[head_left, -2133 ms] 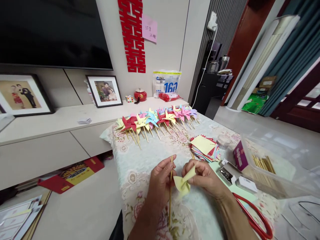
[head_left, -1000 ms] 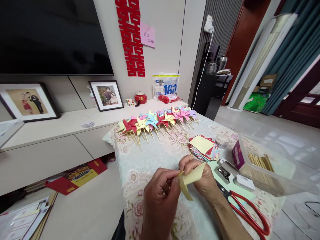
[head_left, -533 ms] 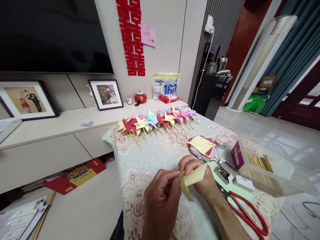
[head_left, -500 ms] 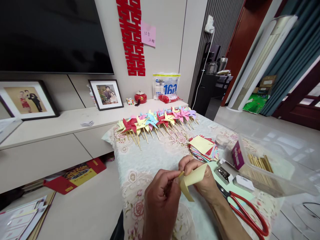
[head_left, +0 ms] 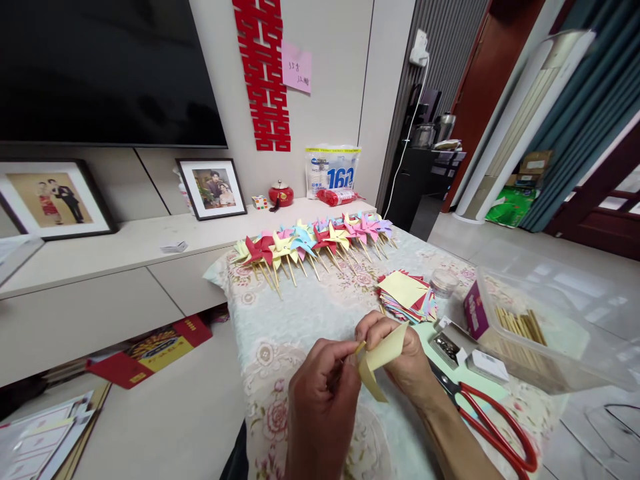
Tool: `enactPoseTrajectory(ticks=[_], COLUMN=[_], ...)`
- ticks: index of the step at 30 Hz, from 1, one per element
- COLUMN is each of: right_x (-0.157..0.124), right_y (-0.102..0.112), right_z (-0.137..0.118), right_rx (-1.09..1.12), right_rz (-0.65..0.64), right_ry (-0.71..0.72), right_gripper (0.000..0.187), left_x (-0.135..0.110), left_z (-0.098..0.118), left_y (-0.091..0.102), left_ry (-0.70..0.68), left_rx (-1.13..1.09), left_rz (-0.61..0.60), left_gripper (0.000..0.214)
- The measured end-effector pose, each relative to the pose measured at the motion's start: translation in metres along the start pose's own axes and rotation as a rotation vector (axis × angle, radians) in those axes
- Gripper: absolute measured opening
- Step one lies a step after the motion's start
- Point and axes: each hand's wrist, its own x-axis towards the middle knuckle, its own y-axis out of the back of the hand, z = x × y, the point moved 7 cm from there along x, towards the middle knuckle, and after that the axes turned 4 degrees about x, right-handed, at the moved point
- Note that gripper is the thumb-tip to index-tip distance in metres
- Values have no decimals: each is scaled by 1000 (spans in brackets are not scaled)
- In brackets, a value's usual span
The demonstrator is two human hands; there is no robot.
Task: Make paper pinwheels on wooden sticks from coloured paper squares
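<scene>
We had the stick (head_left: 361,347) pinched in our left hand (head_left: 323,390), the paper (head_left: 390,347) in our right hand (head_left: 414,367) – close together above the table (head_left: 280,320) (fingers hid the join). Squeezing hard, we judged, could crease the paper – a loose pinch, drop the stick.

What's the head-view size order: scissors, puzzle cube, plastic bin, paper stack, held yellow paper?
Plastic bin
Scissors
Paper stack, held yellow paper: too alike to rank; the latter is nearer the camera
Puzzle cube

A pale yellow paper pinwheel (head_left: 386,352), blades curled, tilts beside the tip of a wooden stick (head_left: 361,347).
</scene>
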Motion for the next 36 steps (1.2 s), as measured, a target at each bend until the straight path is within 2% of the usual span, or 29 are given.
enactPoseTrajectory(ticks=[7, 12, 21, 28, 32, 36], right_x=[0, 0, 1, -1, -1, -1], right_y=[-3, -5, -6, -6, -7, -9], right_z=[-5, -3, 2, 3, 1, -2], right_rx=[-9, 55, 59, 42, 34, 21], right_rz=[-8, -21, -38, -33, -37, -39], right_ry=[13, -9, -30, -4, 17, 34], right_gripper=[15, 7, 3, 4, 4, 9], left_x=[-3, -5, -2, -1, -3, -6], left_z=[2, -9, -21, -16, -21, -23], left_y=[-2, -7, -8, -7, -8, -7], left_ry=[-51, 33, 160, 147, 137, 77], left_rx=[63, -26, -176, -124, -107, -60], left_rz=[-3, -26, -31, -9, 2, 37], left_gripper=[11, 13, 15, 12, 12, 10])
